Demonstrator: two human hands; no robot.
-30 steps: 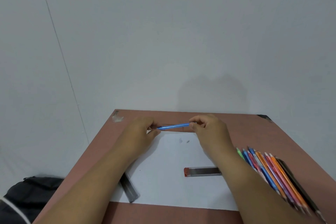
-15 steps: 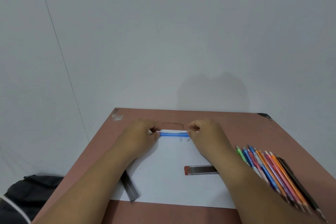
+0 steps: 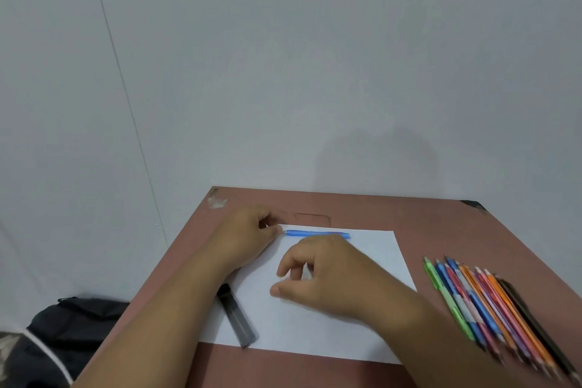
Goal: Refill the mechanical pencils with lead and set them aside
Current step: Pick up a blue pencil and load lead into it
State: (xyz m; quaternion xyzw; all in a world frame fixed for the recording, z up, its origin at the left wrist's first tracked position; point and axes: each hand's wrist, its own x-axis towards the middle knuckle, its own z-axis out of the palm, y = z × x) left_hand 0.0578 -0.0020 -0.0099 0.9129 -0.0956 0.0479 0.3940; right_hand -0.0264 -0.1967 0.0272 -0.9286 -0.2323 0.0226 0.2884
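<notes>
Two hands work over the white paper sheet point(image 3: 330, 324) on the counter point(image 3: 441, 224). A blue mechanical pencil point(image 3: 317, 233) lies along the sheet's far edge; the left hand point(image 3: 252, 236), fingers curled, touches its left tip. Nearer on the sheet, the right hand point(image 3: 327, 274) hovers with fingers loosely bent, holding nothing visible. A dark lead case point(image 3: 236, 315) lies at the sheet's left edge; a row of coloured pencils point(image 3: 491, 309) lies beyond its right edge.
</notes>
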